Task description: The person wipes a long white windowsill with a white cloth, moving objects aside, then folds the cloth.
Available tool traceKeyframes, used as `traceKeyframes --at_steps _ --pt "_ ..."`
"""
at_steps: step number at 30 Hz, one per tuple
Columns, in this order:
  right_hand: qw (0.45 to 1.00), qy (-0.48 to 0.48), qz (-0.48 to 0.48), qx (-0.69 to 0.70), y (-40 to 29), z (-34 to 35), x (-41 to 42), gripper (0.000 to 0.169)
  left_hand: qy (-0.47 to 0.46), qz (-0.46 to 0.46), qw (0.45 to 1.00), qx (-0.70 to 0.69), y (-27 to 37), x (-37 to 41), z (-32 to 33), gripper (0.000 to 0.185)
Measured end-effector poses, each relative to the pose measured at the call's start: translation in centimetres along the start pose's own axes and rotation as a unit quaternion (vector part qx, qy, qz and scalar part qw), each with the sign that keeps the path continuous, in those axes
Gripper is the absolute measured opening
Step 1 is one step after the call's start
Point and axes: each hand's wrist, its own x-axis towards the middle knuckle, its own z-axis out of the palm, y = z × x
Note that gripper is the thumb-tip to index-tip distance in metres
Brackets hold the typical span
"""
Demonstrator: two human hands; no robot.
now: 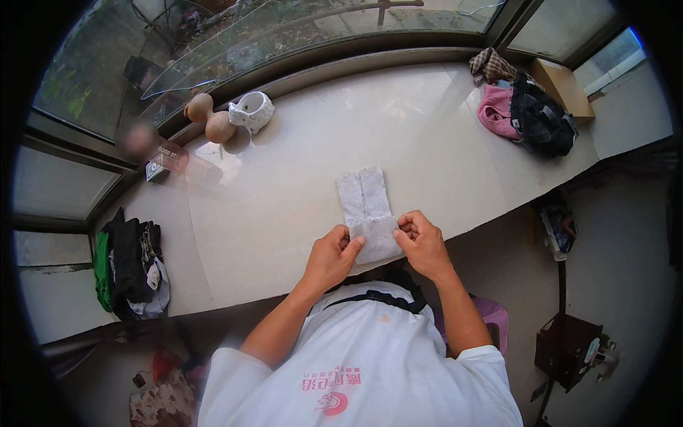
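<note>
A light grey cloth lies near the front edge of the pale windowsill counter. Its near end is folded back over itself, and a lengthwise seam or fold line runs up its far part. My left hand pinches the left edge of the folded part between thumb and fingers. On the opposite edge, my right hand grips the cloth the same way, with its fingers curled. Both hands rest close to the counter surface.
A bottle gourd and a white ceramic pot stand by the window. Folded clothes are stacked at the left. A black garment, a pink cloth and a cardboard box sit at the right.
</note>
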Motion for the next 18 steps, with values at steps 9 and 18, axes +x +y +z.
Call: traceKeyframes --at_steps 9,18 --pt "0.991 0.040 -0.022 -0.126 0.6 0.8 0.3 0.020 0.061 0.020 0.992 0.108 -0.3 0.8 0.4 0.035" --pt "0.976 0.061 -0.036 -0.207 0.5 1.2 0.4 0.022 0.147 0.146 0.961 0.186 0.4 0.4 0.9 0.023"
